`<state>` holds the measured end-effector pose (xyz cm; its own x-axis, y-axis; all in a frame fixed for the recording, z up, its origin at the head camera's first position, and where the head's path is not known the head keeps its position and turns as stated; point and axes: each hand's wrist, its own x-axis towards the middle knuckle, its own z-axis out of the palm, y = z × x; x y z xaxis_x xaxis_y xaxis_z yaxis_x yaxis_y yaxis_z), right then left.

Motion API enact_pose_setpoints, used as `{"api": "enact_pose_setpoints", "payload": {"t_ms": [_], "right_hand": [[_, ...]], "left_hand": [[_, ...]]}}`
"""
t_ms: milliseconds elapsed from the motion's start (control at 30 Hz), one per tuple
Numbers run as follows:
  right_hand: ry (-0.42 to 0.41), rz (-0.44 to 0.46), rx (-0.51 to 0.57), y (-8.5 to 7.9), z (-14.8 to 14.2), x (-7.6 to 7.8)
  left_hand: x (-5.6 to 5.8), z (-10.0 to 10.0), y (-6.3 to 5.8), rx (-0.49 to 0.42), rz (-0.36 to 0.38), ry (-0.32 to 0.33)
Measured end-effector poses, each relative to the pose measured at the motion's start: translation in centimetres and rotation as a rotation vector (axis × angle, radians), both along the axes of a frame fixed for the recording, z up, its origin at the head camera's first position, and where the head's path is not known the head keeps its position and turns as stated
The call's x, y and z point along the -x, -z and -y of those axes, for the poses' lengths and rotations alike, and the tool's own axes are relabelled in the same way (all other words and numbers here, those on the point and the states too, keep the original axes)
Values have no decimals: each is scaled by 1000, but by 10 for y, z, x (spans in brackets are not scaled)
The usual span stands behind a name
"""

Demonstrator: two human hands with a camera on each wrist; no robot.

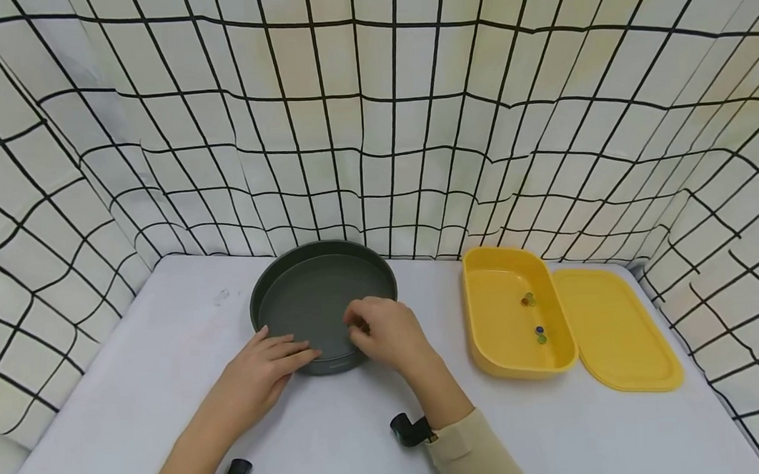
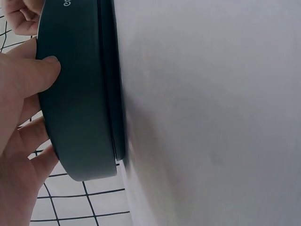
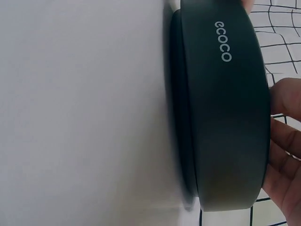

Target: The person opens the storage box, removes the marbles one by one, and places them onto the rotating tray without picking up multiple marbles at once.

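A round, dark green tray [image 1: 320, 286] with a raised rim and a narrower base stands on the white table. My left hand [image 1: 267, 368] is at its near left rim. The left thumb [image 2: 49, 70] lies against the outer wall while the other fingers reach over the edge, so the rim sits between them. Over the tray's near right part is my right hand [image 1: 387, 333], its fingers bent and the thumb close to the forefinger. Whether something small is between those fingertips is hidden. In the right wrist view, "ecoco" lettering shows on the tray's wall [image 3: 225, 117].
To the right stands a yellow box [image 1: 487, 324] holding several small glassy beads [image 1: 541, 334]. Its yellow lid [image 1: 623, 331] lies flat beside it. White cloth with a black grid [image 1: 380, 122] encloses the table [image 1: 168, 391] at the back and sides.
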<state>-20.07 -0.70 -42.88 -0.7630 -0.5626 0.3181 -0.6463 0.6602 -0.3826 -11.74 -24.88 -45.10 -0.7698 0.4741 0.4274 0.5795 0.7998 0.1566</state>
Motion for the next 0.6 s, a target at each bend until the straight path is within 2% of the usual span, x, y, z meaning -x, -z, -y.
{"api": "enact_pose_setpoints", "payload": {"t_ms": [233, 600], "right_hand": [[-49, 18, -75, 4, 2, 0], [-39, 1, -60, 8, 7, -3]], "left_hand": [[-2, -1, 0, -14, 53, -21], [-1, -5, 1, -68, 65, -52]]}}
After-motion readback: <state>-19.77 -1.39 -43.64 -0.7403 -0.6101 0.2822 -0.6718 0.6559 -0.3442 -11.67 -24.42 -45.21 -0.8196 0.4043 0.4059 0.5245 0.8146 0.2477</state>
